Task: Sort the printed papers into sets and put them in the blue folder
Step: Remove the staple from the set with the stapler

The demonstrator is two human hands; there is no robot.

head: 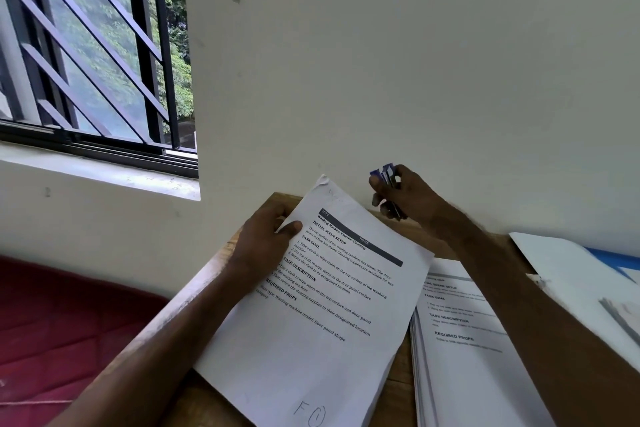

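Currently the left hand (266,243) grips a set of printed papers (322,315) by its upper left edge. The thumb presses on the top sheet and the other fingers (277,215) curl beneath, a hold that squares the sheets together and tilts them up off the worktop (401,371). The top page is headed as a washing-machine cleaning sheet. A handwritten mark sits at its bottom edge, far from the gripping fingers, and probably labels the set. The set's curled top corner stands just right of the left fingers, offered toward the other hand.

The right hand (408,198) is beyond that corner, close to the wall, with its fingers clenched round a small blue-and-white object (384,173). The object is too blurred to name. My guess is a fastener meant for that corner.

Nearer the person than the right fingers, partly under the forearm, a second stack (460,340) lies flat on the worktop, presumably waiting its turn. The blue folder (609,258) lies well to the right of the right fingers. White sheets (568,270) cover most of it, so only a blue strip shows. The held set is not yet in it.
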